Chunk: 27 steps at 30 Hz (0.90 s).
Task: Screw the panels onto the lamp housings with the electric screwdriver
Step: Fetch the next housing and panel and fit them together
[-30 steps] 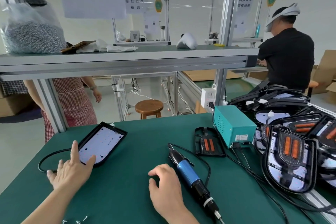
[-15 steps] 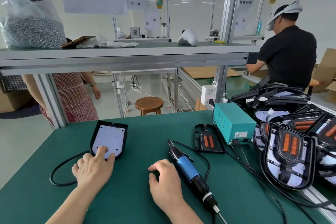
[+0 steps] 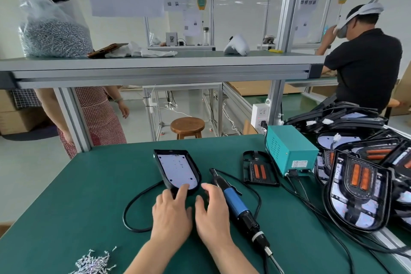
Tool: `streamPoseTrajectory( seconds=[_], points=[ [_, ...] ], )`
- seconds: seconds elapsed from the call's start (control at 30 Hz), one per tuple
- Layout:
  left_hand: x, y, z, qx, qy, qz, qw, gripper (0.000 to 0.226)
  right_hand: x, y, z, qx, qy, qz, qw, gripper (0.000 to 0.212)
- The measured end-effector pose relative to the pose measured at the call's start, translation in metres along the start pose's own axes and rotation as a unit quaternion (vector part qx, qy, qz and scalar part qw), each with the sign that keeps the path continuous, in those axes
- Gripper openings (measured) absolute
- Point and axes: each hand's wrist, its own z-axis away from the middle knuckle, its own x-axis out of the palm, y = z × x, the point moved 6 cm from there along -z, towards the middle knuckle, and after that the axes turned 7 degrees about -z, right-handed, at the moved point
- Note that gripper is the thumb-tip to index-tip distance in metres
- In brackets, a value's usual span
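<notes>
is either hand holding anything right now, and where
Nothing is gripped. The left hand touches the near end of the lamp housing; the right hand lies open beside the electric screwdriver.

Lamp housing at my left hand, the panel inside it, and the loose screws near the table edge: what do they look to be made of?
Lamp housing: probably moulded plastic, black, with a slight sheen along its raised rim.
Panel: a flat white board with small dark dots, possibly a coated circuit board; I can't be sure.
Screws: metal with bright silvery glints, probably plated steel.
</notes>
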Motion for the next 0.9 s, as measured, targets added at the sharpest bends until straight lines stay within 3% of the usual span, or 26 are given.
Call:
streamPoseTrajectory(
  seconds=[0.27,0.37,0.43,0.73,0.9],
  points=[
    [-0.013,0.036,0.046,0.018,0.013,-0.037,0.999,0.058,-0.014,-0.018,0.007,-0.076,0.071,-0.089,0.991,0.022],
    [-0.03,0.044,0.064,0.041,0.121,-0.002,0.992,0.045,-0.021,-0.023,0.007,-0.094,0.086,-0.106,0.986,0.023],
    [-0.035,0.047,0.077,0.049,0.143,-0.002,0.988,0.056,-0.024,-0.026,0.009,-0.111,0.092,-0.104,0.984,0.024],
    [-0.018,0.048,0.107,0.048,0.054,-0.007,0.997,0.058,-0.041,-0.032,0.009,-0.145,0.139,-0.082,0.976,0.029],
    [-0.019,0.047,0.107,0.056,0.02,0.004,0.998,0.094,-0.054,-0.036,0.002,-0.11,0.129,-0.063,0.983,0.029]
  ],
)
